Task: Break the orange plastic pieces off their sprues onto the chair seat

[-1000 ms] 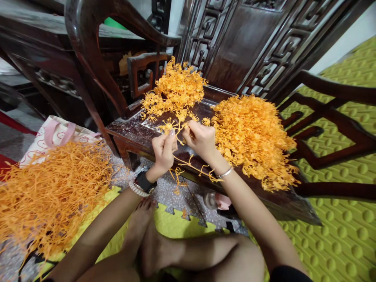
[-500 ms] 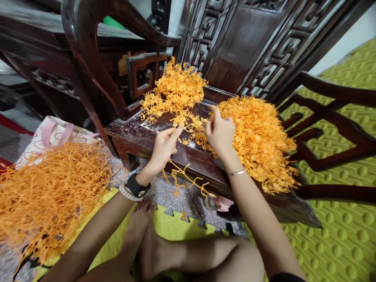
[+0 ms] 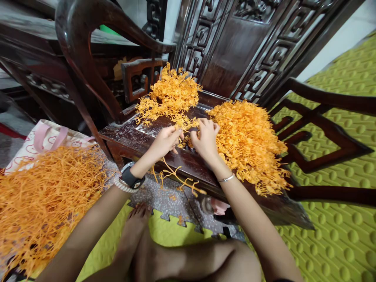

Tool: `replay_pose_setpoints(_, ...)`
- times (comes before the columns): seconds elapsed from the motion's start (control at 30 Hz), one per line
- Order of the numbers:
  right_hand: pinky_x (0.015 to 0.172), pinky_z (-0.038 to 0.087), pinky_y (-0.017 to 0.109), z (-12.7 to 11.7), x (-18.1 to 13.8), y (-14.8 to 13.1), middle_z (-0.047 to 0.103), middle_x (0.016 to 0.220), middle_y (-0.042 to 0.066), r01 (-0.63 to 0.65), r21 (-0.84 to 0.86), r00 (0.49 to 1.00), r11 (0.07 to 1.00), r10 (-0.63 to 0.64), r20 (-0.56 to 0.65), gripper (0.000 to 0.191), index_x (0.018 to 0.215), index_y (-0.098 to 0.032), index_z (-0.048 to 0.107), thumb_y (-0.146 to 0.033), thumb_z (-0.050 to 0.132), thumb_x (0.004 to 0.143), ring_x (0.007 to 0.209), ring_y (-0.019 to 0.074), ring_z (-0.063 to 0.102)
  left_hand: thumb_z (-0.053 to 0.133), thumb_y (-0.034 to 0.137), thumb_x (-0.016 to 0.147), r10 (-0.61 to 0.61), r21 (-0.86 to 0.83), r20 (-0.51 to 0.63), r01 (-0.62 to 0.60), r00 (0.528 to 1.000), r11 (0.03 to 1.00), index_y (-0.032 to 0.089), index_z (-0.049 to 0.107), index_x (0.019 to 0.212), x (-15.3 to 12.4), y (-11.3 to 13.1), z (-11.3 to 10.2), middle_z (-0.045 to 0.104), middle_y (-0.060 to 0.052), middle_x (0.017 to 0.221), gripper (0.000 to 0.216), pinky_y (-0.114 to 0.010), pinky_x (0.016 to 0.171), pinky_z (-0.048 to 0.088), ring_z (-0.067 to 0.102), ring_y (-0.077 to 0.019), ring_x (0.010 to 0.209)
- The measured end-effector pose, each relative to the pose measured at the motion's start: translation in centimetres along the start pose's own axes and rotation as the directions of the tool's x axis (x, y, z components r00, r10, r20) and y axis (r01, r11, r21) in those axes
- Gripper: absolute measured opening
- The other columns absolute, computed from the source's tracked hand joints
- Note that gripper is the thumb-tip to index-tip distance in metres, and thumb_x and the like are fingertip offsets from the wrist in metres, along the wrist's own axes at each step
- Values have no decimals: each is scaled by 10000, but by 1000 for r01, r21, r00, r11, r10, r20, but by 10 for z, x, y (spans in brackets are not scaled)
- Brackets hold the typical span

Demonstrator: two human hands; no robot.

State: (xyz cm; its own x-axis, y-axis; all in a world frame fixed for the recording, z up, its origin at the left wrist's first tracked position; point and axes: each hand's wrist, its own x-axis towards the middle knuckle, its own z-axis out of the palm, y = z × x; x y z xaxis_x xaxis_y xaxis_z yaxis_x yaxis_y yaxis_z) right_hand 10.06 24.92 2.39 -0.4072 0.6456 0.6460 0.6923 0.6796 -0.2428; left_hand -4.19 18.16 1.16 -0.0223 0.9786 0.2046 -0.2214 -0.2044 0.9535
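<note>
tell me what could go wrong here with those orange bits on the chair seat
1. The right pile spills over the seat front edge; a nudge from the right hand could push more off.
2. A strand already dangles below the left hand and may drop to the floor.
3. Both piles sit close, so sorted and unsorted bits could mix.

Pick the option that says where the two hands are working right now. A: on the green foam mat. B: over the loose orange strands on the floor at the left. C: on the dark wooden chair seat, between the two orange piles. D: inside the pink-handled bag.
C: the left hand and right hand meet on the chair seat, pinching a small orange branched piece between the smaller pile and the larger pile.
</note>
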Motion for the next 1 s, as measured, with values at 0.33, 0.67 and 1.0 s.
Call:
replay_pose_setpoints(0.33,584,425,256,3,-2,-19,595,717,2,-49,566,994,823,-13,106,260,939,-188,597,-401,449,920,601,124,515,596,457,815,-3,35,38,2,999,999,182,444,587,-2,-5,-4,271,102,446,388,-149,304,162,207,-27,329)
replay_pose_setpoints(0.67,530,378,248,1,2,-12,524,544,-35,-48,468,998,882,27,52,358,985,-183,639,-384,343,969,511,116,530,497,554,851,116,125,113,-130,987,984,195,462,660,-6,-12,-8,286,79,483,408,-192,352,194,240,-62,381)
replay_pose_setpoints(1.0,496,293,268,0,6,-17,467,506,-23,-20,130,986,991,41,-164,405,772,-191,610,-331,285,969,422,109,413,408,508,911,185,189,207,-225,961,956,208,440,650,-11,-6,-5,279,68,508,399,-208,376,232,257,-75,406)
